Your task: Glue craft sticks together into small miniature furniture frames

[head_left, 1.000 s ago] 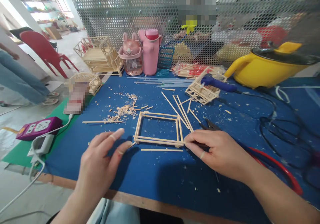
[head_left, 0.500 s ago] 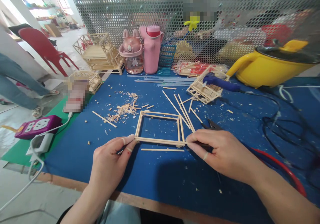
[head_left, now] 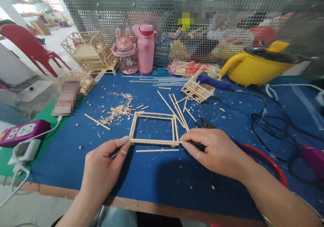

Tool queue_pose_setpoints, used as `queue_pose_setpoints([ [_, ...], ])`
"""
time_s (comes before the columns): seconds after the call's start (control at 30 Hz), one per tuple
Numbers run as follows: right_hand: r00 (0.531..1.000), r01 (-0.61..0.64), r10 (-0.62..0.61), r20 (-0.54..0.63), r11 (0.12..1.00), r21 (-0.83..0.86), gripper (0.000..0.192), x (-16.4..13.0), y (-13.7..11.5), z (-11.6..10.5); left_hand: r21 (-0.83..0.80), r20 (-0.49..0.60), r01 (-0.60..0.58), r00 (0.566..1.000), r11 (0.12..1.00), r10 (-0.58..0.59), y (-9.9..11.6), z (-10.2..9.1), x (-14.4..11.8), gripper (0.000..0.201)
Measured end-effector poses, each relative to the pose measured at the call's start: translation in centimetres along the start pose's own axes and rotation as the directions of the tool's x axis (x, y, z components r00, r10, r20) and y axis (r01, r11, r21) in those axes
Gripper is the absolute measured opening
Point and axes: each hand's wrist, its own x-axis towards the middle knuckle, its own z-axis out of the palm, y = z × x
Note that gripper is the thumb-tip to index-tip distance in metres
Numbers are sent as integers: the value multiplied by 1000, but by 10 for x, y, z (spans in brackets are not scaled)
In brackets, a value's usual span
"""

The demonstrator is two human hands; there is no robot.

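A rectangular frame of thin wooden sticks (head_left: 134, 127) lies on the blue tabletop in front of me. My left hand (head_left: 106, 161) pinches its near left corner, thumb and finger together. A slim dark object shows between those fingers; its kind is unclear. My right hand (head_left: 215, 152) pinches the right end of a wooden stick (head_left: 154, 141) laid along the frame's near side. White bands wrap some fingertips of both hands. A loose stick (head_left: 157, 150) lies just in front of the frame. Dark-jawed pliers (head_left: 206, 123) are partly hidden behind my right hand.
Loose sticks (head_left: 177, 108) and wood scraps (head_left: 118, 111) lie beyond the frame. Farther back are a blue glue gun (head_left: 215, 82) on a small stick model (head_left: 197, 90), a yellow pot (head_left: 253, 68), a pink bottle (head_left: 146, 51) and a larger stick model (head_left: 88, 53). Black cables (head_left: 260, 125) curl at right.
The view has shifted, so the scene sits farther left. Both hands keep their pinch at the ends of the frame's near side; the frame itself looks the same.
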Motion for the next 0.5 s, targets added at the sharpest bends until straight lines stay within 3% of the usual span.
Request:
queue_pose_setpoints([
  [0.17, 999, -38, 38, -2, 999, -13, 17, -1, -2, 4, 12, 1, -14, 1000, 1000, 14, 0, 0, 0, 18],
  [0.5, 1000, 14, -9, 27, 986, -166, 25, -2, -10, 6, 15, 7, 4, 1000, 1000, -4, 2, -1, 0, 17],
])
